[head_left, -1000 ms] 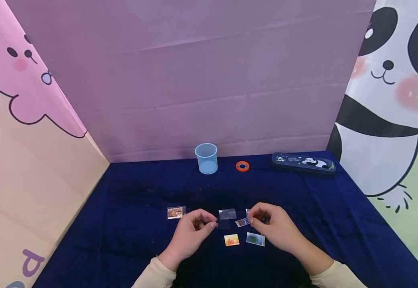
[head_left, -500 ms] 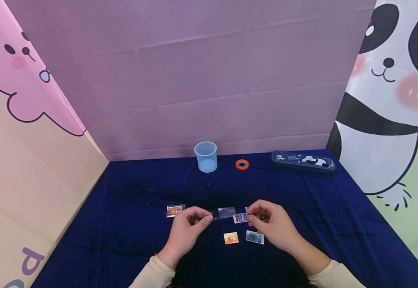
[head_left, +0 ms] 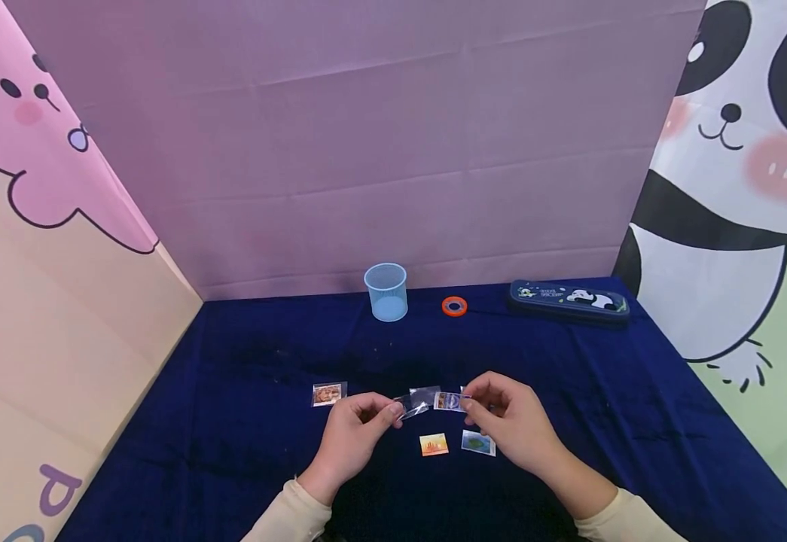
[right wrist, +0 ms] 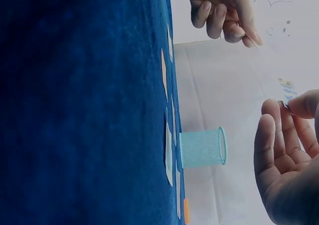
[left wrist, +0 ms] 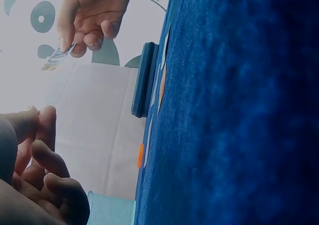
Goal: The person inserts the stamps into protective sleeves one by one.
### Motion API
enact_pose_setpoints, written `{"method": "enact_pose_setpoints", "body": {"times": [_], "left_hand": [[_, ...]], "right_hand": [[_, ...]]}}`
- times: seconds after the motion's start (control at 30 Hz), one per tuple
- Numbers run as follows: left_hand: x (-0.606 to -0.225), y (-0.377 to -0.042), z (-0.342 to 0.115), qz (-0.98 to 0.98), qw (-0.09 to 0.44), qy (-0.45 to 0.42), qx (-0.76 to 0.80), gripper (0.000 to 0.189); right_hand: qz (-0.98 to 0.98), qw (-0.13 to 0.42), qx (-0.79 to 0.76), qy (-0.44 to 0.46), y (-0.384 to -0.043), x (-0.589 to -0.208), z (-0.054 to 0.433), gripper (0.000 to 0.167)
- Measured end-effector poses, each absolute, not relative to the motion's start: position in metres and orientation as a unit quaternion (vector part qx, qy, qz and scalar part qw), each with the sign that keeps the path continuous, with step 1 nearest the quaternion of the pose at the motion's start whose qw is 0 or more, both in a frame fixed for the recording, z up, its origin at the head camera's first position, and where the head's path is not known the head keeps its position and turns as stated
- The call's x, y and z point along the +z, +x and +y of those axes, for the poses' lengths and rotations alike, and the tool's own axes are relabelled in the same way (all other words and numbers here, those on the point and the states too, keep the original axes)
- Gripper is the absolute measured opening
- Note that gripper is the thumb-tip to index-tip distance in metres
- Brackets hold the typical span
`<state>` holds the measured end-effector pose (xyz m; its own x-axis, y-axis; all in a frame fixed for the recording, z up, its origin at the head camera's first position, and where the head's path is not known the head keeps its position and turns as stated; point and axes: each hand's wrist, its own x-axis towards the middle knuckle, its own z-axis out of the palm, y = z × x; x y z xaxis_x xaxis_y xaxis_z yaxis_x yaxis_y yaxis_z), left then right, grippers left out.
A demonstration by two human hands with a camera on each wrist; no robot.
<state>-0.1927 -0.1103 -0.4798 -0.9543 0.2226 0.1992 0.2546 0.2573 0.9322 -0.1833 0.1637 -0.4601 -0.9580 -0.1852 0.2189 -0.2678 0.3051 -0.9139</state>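
Note:
In the head view my left hand [head_left: 355, 433] pinches a small clear plastic sleeve [head_left: 415, 404] between thumb and forefinger. My right hand [head_left: 515, 418] pinches one end of a bluish-purple stamp [head_left: 447, 401], its free end pointing at the sleeve. The right wrist view shows the same stamp [right wrist: 287, 88] held up above the cloth. On the table below lie an orange-yellow stamp [head_left: 434, 445] and a blue-green stamp [head_left: 478, 443]. A second clear sleeve [head_left: 434, 391] lies behind the held one, partly covered by it. Left of my left hand is a reddish-brown stamp in a sleeve [head_left: 327, 394].
Toward the back of the dark blue cloth [head_left: 264, 339] stand a light blue mesh cup [head_left: 386, 293], an orange ring-shaped tape roll [head_left: 454, 306] and a dark blue panda pencil case [head_left: 568, 302]. A small pale edge shows behind my right fingers.
The held sleeve has tilted up and come to overlap the sleeve behind it. The held stamp has turned level and moved slightly left and up, closer to the held sleeve.

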Motion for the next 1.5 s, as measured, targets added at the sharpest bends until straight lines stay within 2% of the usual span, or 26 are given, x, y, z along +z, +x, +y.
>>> {"method": "enact_pose_setpoints", "body": {"times": [0.3, 0.83, 1.5], "left_hand": [[-0.4802, -0.1921, -0.1093, -0.807, -0.012, -0.162, -0.567, 0.022], [-0.4831, -0.1906, -0.1097, -0.77, 0.014, -0.155, -0.619, 0.007], [-0.483, -0.1903, -0.1098, -0.764, -0.015, -0.131, -0.631, 0.009]], "right_hand": [[-0.803, 0.049, 0.579, 0.128, -0.1821, -0.46, 0.1614, 0.005], [-0.811, 0.06, 0.567, 0.13, -0.1811, -0.4612, 0.1596, 0.004], [-0.806, 0.064, 0.569, 0.147, -0.1816, -0.4619, 0.1594, 0.005]]}}
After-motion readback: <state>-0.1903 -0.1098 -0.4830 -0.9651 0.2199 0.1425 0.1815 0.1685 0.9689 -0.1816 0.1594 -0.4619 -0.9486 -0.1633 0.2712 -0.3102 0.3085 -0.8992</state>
